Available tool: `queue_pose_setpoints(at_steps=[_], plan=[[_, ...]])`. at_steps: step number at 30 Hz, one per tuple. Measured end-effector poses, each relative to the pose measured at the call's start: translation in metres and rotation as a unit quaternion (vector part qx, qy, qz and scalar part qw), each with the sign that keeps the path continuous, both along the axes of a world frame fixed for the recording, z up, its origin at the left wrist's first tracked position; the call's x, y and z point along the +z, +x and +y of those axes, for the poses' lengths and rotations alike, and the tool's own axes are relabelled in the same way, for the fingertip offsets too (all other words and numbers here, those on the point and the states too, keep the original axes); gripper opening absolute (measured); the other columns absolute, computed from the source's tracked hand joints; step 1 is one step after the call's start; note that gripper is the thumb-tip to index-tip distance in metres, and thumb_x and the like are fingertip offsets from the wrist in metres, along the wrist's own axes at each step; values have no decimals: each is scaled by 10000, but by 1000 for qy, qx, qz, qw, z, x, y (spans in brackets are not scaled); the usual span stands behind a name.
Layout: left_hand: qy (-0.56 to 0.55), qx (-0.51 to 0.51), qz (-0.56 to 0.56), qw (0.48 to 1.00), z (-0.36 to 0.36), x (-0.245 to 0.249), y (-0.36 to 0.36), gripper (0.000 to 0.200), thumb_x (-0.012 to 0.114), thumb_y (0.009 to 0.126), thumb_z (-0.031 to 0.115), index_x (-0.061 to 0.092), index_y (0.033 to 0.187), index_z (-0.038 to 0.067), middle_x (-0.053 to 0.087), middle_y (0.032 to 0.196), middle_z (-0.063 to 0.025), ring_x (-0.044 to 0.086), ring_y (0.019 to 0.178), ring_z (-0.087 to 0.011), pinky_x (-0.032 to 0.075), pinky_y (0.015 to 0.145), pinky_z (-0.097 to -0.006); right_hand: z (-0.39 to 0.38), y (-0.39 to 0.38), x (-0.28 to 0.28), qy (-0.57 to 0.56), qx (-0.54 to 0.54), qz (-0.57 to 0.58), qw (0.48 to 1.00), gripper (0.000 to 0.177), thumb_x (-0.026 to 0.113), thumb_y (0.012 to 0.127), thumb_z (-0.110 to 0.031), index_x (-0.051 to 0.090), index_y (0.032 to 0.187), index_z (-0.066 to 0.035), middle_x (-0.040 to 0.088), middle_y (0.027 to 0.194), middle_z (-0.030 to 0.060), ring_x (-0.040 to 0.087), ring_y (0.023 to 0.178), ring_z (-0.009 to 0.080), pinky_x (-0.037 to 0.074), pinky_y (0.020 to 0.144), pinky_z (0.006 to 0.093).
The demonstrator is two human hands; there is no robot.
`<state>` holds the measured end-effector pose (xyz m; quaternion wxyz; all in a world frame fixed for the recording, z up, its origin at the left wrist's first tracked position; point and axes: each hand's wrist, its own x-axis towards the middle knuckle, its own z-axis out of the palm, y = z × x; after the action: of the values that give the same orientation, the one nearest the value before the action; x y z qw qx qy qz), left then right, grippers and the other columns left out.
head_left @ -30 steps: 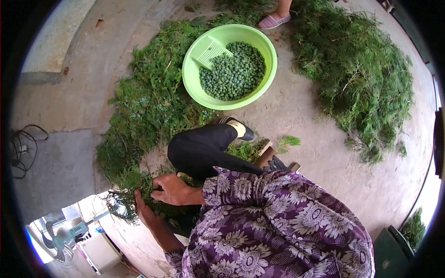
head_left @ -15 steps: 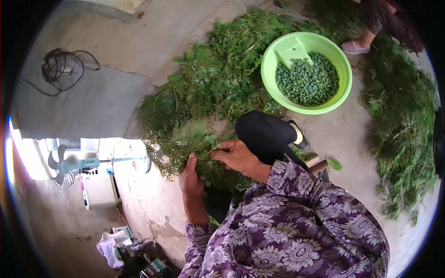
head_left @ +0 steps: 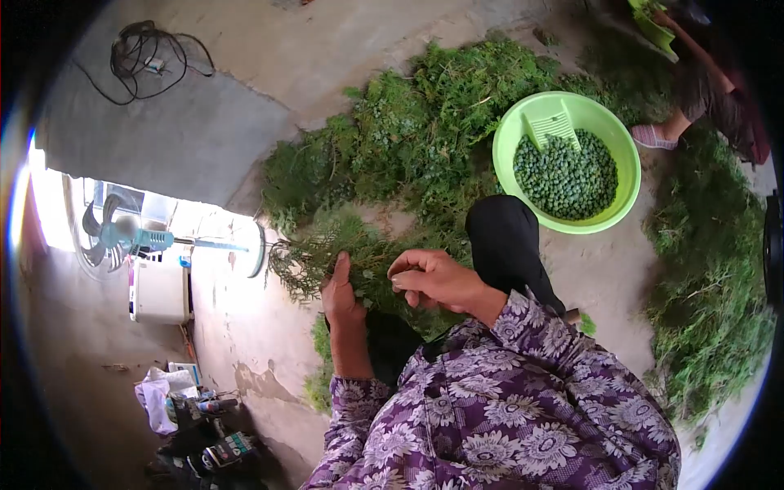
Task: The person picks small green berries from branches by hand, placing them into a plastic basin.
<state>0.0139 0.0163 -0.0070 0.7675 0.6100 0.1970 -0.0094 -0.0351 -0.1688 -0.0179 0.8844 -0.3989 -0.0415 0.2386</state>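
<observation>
My left hand (head_left: 341, 296) is closed on a green leafy branch (head_left: 327, 253), its thumb lying over the stem. Just to the right, my right hand (head_left: 437, 279) has its thumb and index finger curled together beside the foliage; whatever may be between the fingertips is too small to make out. Beyond my dark-trousered knee stands a light green basin (head_left: 632, 171) with a ridged board inside. Small round green berries (head_left: 563, 180) fill much of it.
A heap of cut branches (head_left: 441, 114) spreads ahead, another pile (head_left: 710, 302) lies right. A person's leg and shoe (head_left: 656, 136) are beyond the basin. At left are a fan (head_left: 114, 233), white box (head_left: 159, 290) and coiled cable (head_left: 139, 57).
My right hand has come away from the branch and turned slightly. The view has shifted, so the basin sits lower and further right. The other person's arm and a green object now show.
</observation>
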Motion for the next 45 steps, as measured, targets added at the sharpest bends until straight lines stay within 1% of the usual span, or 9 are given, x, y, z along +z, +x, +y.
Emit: queue_pose_setpoints(at_steps=[4,14,20,22,27,30,36,39,45], plan=[[10,-2,-23,1000,-23,9,-6,350,639,772,201,531,1020,-21,582,938,-102,578,761,-217,487,645,-341,16,4,-14,-288,-215,-246,900,266,629,769,-196,579,924,15,604,784,77,571,652,130,459,560,257],[163,-18,-132,978,-28,-5,-10,360,636,777,163,519,1084,17,558,1017,-58,527,854,-180,439,741,-317,23,11,-10,-396,-242,-234,854,235,669,704,-179,607,810,22,616,705,104,571,646,115,466,598,278],[167,2,-95,981,-24,-12,-10,316,623,786,174,543,1050,19,565,996,-51,527,853,-177,438,745,-311,21,10,0,-333,-173,-249,893,210,620,743,-182,601,768,26,576,619,66,551,562,114,430,489,254],[184,30,-76,980,-18,-10,-4,320,625,785,195,549,1038,13,568,984,-56,531,834,-176,444,718,-315,8,6,13,-117,31,-20,992,192,574,783,-167,593,724,15,529,558,24,518,535,65,350,402,204],[-1,81,29,996,1,-5,0,369,638,770,264,556,1000,-13,586,904,-85,552,736,-200,452,585,-367,-1,-4,28,32,70,6,997,163,539,824,-175,562,858,-18,557,686,26,494,509,44,307,373,174],[84,103,-11,991,-5,-9,-4,384,640,767,272,551,1011,-11,588,917,-92,557,755,-208,455,611,-360,-1,5,24,61,55,56,995,239,554,834,-232,519,978,-45,559,821,37,500,515,45,333,391,173],[115,84,-56,988,-19,9,-6,412,649,756,295,550,1006,-17,580,930,-102,547,744,-202,448,639,-326,23,5,14,-247,-113,-256,928,258,675,728,-153,573,929,-25,557,785,-1,528,643,80,427,546,211],[248,56,18,967,-31,30,-13,400,613,781,314,545,1017,-1,578,935,-67,529,761,-198,427,685,-333,25,2,19,-295,-122,-293,901,322,702,686,-158,568,942,-16,588,790,43,550,695,112,446,623,248],[142,53,7,988,-23,1,-6,399,623,777,316,556,977,-23,584,886,-82,531,739,-183,429,655,-316,28,3,9,-346,-198,-374,837,249,623,738,-163,560,914,2,587,807,154,597,722,250,458,620,310]])
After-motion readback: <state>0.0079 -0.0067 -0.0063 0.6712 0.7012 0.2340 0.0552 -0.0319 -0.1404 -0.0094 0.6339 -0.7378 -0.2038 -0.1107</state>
